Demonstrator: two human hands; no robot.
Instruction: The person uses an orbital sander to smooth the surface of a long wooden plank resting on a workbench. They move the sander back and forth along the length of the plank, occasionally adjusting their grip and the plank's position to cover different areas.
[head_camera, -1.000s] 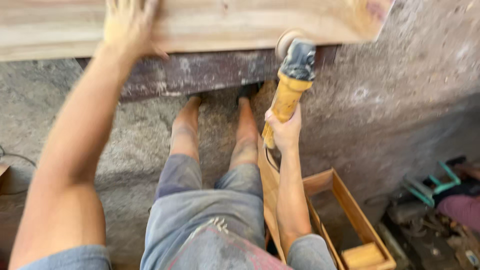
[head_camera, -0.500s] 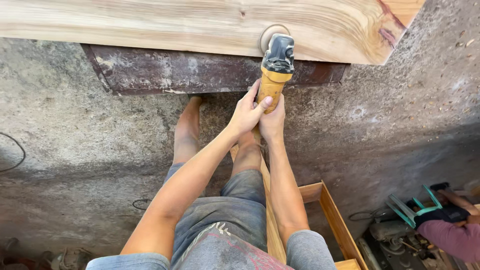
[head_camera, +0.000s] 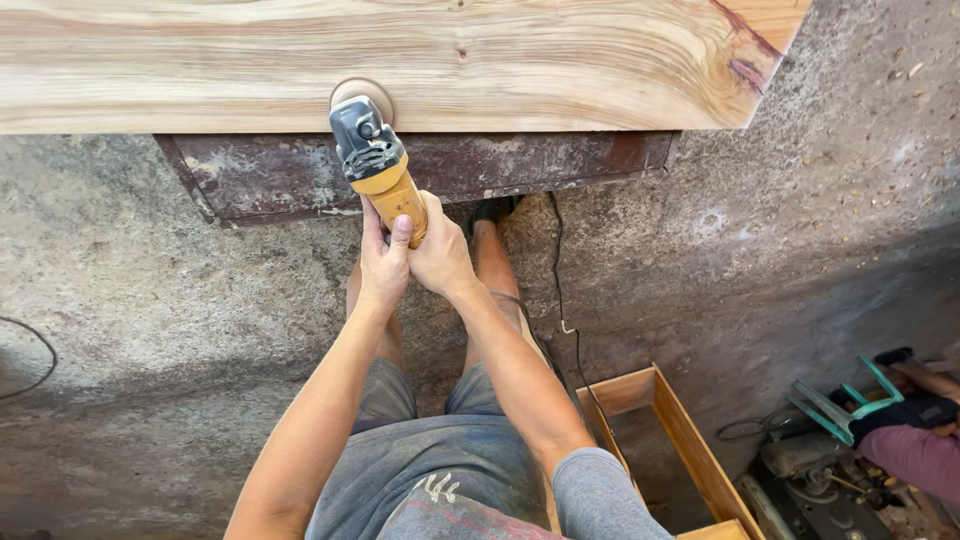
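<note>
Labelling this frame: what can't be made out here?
Head view:
- Sanding disc: face pressed to the plank, mostly covered by the sander.
- Sander handle: wrapped by left hand and right hand.
- Wooden box: cut by the bottom edge.
- Co-worker's sleeve: cut by the right edge.

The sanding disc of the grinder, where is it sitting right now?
In the head view the sanding disc sits upper centre-left, on the near edge of the wooden slab, above the rusty metal frame.
</note>
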